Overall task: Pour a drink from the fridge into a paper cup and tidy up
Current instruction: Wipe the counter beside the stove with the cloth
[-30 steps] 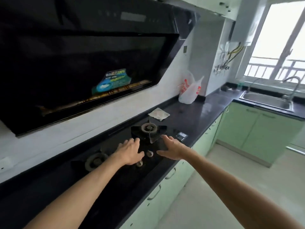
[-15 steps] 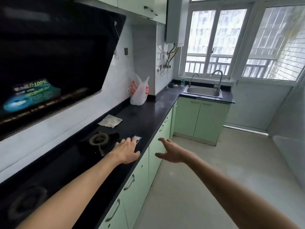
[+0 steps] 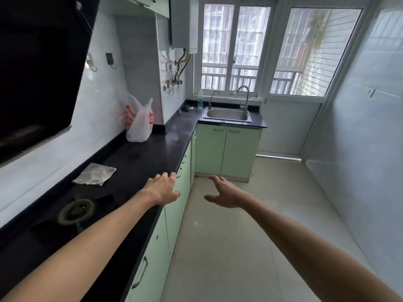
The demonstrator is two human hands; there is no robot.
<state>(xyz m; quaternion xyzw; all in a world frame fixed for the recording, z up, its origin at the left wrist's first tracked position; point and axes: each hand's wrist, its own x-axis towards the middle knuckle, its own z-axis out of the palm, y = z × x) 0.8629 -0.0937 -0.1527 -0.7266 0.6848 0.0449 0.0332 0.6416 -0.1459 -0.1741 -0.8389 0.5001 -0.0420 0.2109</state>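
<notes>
Your black table (image 3: 152,153) runs along the left of the frame toward a steel sink (image 3: 227,114) under the window at upper centre, with pale green cabinets (image 3: 226,149) below and a tiled floor. A grey cloth (image 3: 94,174) and white plastic bag (image 3: 139,125) lie on it. Your left hand (image 3: 162,189) hovers open-fingered at the table's edge; your right hand (image 3: 225,192) hangs open and empty over the floor. No fridge or cup shows

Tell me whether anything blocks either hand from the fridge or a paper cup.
Cannot judge: neither fridge nor paper cup is in view. The left hand hovers open over the black countertop's edge; the right hand is open over bare floor.
</notes>
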